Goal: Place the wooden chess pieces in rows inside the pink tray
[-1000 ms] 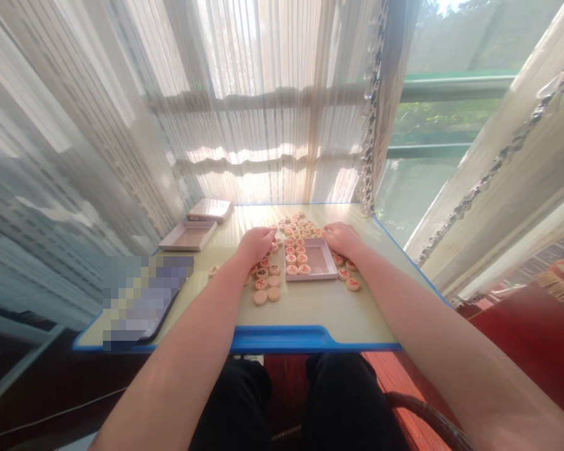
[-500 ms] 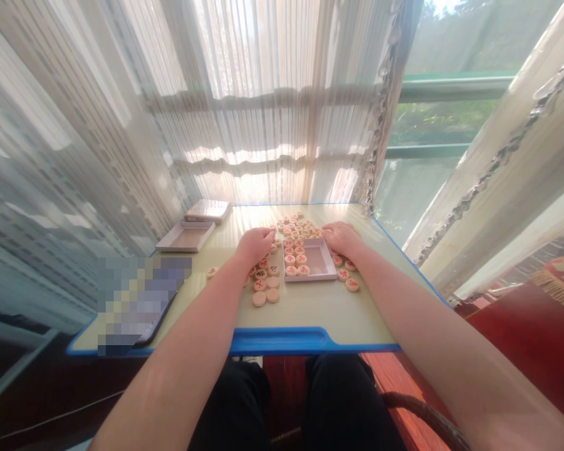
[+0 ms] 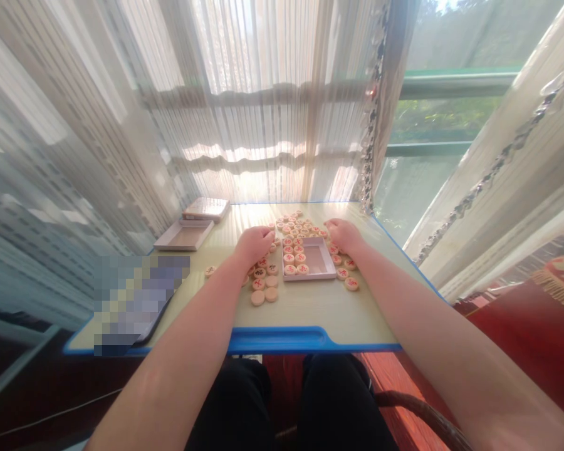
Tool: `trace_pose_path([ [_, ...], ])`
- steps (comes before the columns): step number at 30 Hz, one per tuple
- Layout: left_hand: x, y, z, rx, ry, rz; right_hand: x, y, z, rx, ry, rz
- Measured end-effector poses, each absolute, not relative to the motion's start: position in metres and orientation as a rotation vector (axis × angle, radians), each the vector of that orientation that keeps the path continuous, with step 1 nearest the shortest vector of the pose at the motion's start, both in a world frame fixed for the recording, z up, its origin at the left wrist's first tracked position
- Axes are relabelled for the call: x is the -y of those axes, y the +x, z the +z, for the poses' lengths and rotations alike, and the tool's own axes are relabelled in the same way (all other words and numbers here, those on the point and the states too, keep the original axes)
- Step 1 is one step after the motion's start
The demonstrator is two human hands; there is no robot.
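Note:
Round wooden Chinese chess pieces (image 3: 287,258) with red and black characters lie spread over the table. My left hand (image 3: 254,245) rests palm down, curled over the pieces left of a shallow pale box tray (image 3: 318,258). Whether it holds one is hidden. My right hand (image 3: 344,237) sits at the tray's back right corner, fingers curled down among a dense group of pieces (image 3: 301,227). Several pieces line the tray's left and front sides. More stand in a loose group (image 3: 262,282) in front of my left hand.
The table (image 3: 282,310) has a blue edge. A pale box lid (image 3: 184,235) and a stacked box (image 3: 205,208) lie back left. A pixelated phone-like object (image 3: 138,304) lies front left. Sheer curtains and windows surround the table's far sides.
My right hand has shifted slightly back and right, showing more of the tray's back edge. My left hand stays almost still, and the whole view has drifted slightly.

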State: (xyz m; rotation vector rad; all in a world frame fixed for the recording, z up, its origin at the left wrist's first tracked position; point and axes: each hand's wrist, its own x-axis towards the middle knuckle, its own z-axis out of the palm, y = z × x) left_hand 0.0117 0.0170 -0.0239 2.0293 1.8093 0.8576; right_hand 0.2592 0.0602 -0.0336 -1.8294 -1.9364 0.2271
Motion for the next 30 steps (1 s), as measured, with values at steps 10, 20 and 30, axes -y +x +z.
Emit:
trace_pose_path([
  [10, -0.008, 0.019, -0.015, -1.590, 1.909, 1.186, -0.064, 0.260, -0.031, 1.826, -1.788, 0.355],
  [20, -0.015, 0.008, -0.031, -1.906, 2.166, 0.224, -0.067, 0.262, -0.039, 1.849, -1.781, 0.299],
  [30, -0.015, 0.008, -0.031, -1.905, 2.109, 0.175, -0.055, 0.256, -0.034, 2.006, -1.856, 0.137],
])
